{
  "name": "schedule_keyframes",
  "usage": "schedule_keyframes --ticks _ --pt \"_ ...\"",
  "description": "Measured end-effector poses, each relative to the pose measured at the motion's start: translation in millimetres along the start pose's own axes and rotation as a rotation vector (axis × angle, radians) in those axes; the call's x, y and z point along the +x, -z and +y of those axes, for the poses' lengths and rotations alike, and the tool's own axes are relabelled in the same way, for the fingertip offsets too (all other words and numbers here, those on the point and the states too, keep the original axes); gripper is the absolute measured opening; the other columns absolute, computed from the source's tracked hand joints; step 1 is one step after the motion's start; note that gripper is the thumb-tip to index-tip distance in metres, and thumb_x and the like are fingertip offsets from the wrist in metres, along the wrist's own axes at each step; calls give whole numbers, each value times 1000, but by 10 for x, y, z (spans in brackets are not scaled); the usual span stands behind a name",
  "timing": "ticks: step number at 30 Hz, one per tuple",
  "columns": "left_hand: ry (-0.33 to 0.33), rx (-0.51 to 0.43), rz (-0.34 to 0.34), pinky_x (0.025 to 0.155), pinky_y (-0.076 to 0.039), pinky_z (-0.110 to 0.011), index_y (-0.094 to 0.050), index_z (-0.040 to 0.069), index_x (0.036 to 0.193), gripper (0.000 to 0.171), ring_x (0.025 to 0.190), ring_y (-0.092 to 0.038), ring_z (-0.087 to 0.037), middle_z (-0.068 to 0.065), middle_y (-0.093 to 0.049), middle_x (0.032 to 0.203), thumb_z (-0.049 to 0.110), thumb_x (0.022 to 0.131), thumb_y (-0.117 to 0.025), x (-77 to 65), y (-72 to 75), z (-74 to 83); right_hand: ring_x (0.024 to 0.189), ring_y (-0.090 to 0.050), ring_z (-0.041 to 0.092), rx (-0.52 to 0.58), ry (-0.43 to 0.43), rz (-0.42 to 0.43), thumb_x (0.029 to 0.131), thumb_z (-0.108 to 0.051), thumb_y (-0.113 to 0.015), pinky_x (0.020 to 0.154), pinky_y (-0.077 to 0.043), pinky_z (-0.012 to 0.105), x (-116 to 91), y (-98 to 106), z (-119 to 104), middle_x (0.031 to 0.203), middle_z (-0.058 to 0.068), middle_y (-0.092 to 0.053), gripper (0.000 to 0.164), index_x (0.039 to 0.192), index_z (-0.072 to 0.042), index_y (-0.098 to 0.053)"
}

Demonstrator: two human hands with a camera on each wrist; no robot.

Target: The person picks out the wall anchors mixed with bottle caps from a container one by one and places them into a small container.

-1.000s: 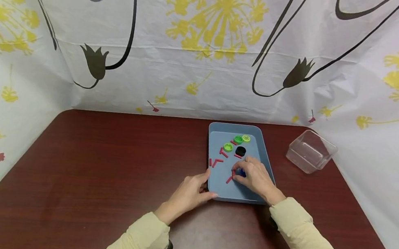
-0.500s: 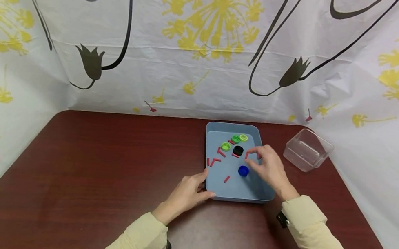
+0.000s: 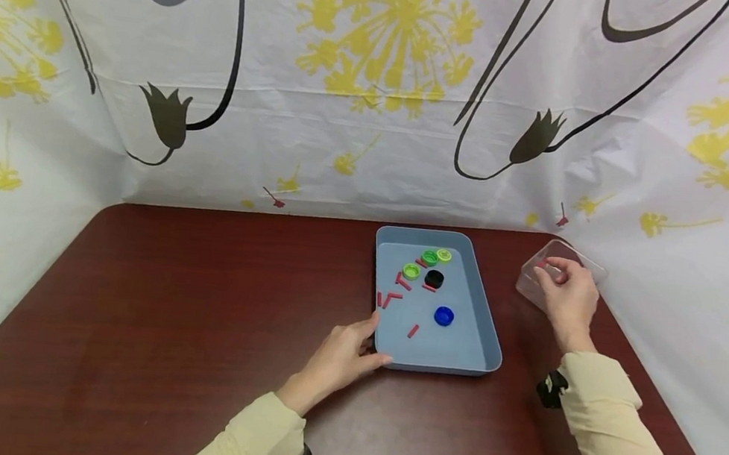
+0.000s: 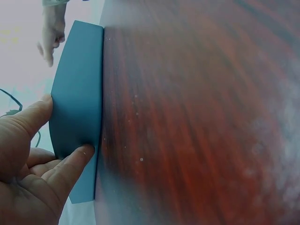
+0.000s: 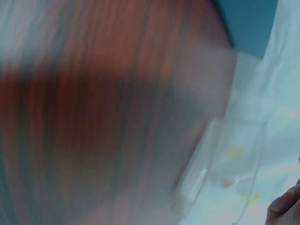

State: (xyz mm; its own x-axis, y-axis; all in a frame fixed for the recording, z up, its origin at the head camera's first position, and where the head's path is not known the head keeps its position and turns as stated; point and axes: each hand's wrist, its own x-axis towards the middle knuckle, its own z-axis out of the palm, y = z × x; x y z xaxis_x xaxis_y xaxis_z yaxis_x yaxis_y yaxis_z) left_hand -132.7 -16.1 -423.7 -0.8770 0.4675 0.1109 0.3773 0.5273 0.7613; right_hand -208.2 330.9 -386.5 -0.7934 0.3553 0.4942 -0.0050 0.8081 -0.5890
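In the head view my left hand (image 3: 337, 359) holds the near left corner of a blue-grey tray (image 3: 462, 347), thumb at the front edge and fingers along the left side. The left wrist view shows these fingers against the tray's outer wall (image 4: 77, 93). My right hand (image 3: 570, 300) pinches a small red stick (image 3: 541, 263) over a clear plastic box (image 3: 529, 282). Inside the tray lie a blue cap (image 3: 444, 316), a black cap (image 3: 434, 279), green caps (image 3: 429, 258) and several red sticks (image 3: 413, 331). Only a little of the right hand shows in its blurred wrist view.
The dark red-brown table (image 3: 206, 314) extends left of the tray. A white patterned sheet (image 3: 372, 161) hangs behind and at both sides. The box stands near the table's right edge, close to the sheet.
My right hand has picked a red stick from beside the blue cap and carried it right, out of the tray, to above the clear box. My left hand stays at the tray's corner.
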Motion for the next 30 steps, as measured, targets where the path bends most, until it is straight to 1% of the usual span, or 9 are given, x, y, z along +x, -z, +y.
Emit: schedule_keyframes --ticks 3,7,9,11,14,16,19,23,30 --pt "-5 7 6 84 -52 -34 -36 -5 142 72 104 -65 -25 -18 -49 137 27 86 -69 0 1 -2 62 -37 9 -39 -31 20 84 -15 -71 58 -30 34 40 3 107 70 10 -51 25 103 1 -69" --pt "-6 11 8 83 -52 -33 -36 -5 142 73 104 -65 -25 -18 -50 136 27 86 -69 0 -3 -3 63 -45 20 -97 -89 -17 85 -19 -70 54 -32 36 76 -10 184 72 11 -54 27 106 -1 -70" --pt "-2 7 6 83 -52 -33 -35 -5 142 73 104 -65 -25 -18 -50 136 27 86 -69 -1 -7 -5 68 -51 27 -120 -109 -38 85 -20 -70 56 -34 38 87 -21 208 76 15 -58 28 107 -2 -69" --pt "2 1 4 83 -52 -33 -35 -5 142 73 104 -64 -25 -18 -50 136 27 86 -69 -3 -10 -5 76 -54 34 -134 -121 -58 86 -20 -69 60 -34 43 93 -35 232 83 20 -62 29 108 -1 -69" --pt "13 -11 1 83 -52 -33 -34 -4 143 73 105 -64 -25 -18 -50 136 27 86 -69 -5 -9 3 87 -55 41 -153 -128 -72 87 -21 -68 65 -32 48 96 -60 266 94 24 -65 29 108 0 -69" --pt "19 -16 -1 83 -52 -33 -34 -4 143 73 105 -64 -24 -17 -50 136 27 86 -69 -7 -6 12 90 -54 43 -162 -133 -70 87 -21 -67 66 -30 49 93 -77 286 97 25 -66 29 108 0 -69" --pt "24 -18 -3 83 -52 -32 -35 -4 143 73 105 -64 -24 -17 -51 136 27 86 -69 -12 -1 25 89 -53 44 -183 -136 -57 87 -22 -68 67 -29 50 81 -85 305 97 24 -66 29 107 -1 -69" --pt "20 -18 -1 83 -52 -32 -35 -4 143 72 104 -65 -24 -17 -51 136 26 87 -69 -14 4 28 90 -53 46 -192 -134 -52 88 -22 -67 71 -30 54 75 -86 309 98 25 -65 32 110 0 -68" --pt "4 -29 -2 83 -52 -33 -35 -5 142 72 104 -64 -26 -19 -50 136 26 86 -69 -7 12 8 94 -52 47 -171 -135 -68 89 -22 -66 75 -29 56 78 -87 308 103 27 -63 35 114 2 -66"
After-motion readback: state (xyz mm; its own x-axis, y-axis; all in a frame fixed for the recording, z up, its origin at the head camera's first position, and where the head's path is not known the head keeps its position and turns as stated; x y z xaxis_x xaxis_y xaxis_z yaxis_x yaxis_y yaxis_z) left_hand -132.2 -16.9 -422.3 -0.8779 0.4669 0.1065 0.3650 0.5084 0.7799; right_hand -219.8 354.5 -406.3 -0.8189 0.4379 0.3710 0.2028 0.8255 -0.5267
